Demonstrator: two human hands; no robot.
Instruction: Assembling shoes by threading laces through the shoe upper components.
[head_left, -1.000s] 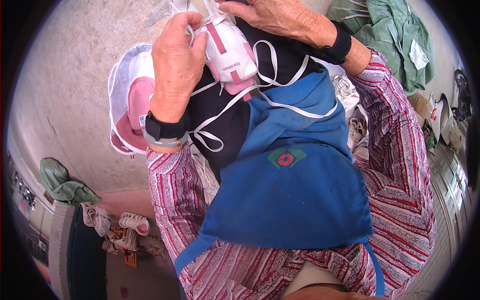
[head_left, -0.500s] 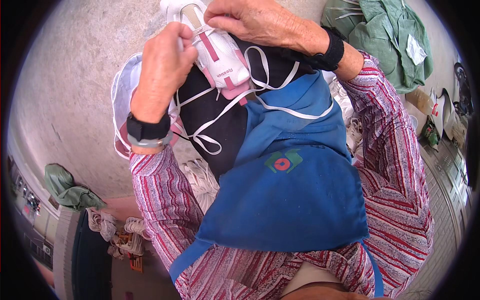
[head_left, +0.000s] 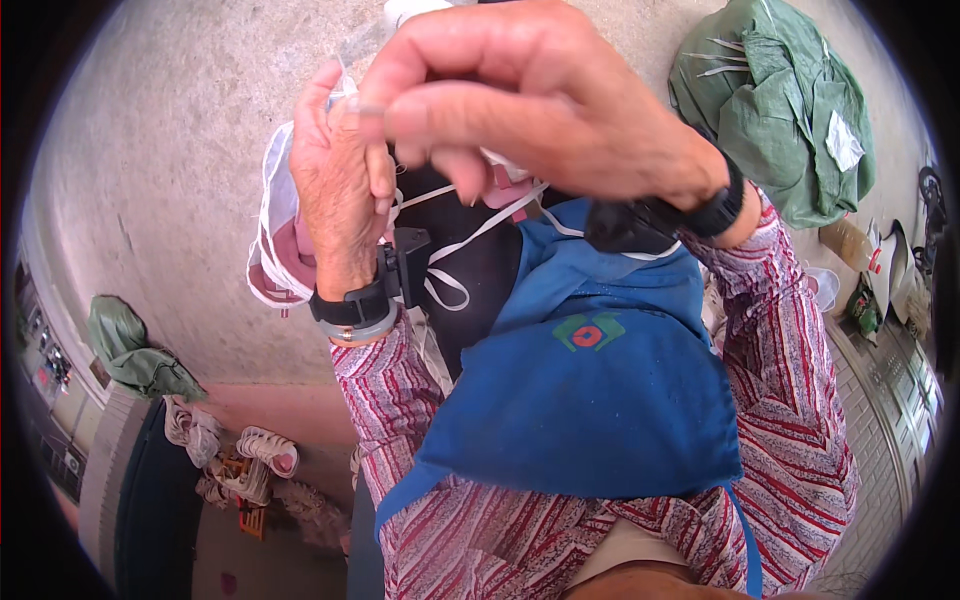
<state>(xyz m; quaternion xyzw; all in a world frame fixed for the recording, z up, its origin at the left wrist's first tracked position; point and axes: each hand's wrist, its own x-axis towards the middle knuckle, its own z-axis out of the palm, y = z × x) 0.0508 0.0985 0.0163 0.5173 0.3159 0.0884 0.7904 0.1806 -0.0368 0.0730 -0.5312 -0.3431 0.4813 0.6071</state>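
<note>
A white and pink sneaker [head_left: 508, 190] lies over my dark-covered lap, mostly hidden behind my right hand [head_left: 540, 105]. That hand is raised close to the camera, thumb and forefinger pinched together and blurred. My left hand [head_left: 345, 190] is up beside it, fingers bent and closed, with a blurred whitish bit at the fingertips. The two hands' fingertips come very near each other. What either pinch holds is too smeared to name. A loose white shoelace [head_left: 490, 226] trails from the sneaker across my lap and blue apron [head_left: 590, 420]. White and pink footwear [head_left: 285, 245] sits left of my left wrist.
A large green cloth bundle [head_left: 770, 110] rests on the concrete floor at the far right, near a bottle [head_left: 850, 245]. Several pale shoes [head_left: 265, 450] stand on a small rack at lower left, below another green cloth [head_left: 135, 350].
Both hands have lifted off the sneaker's laces toward the camera. My right hand moved nearer and now covers most of the sneaker; my left hand turned and shifted slightly right.
</note>
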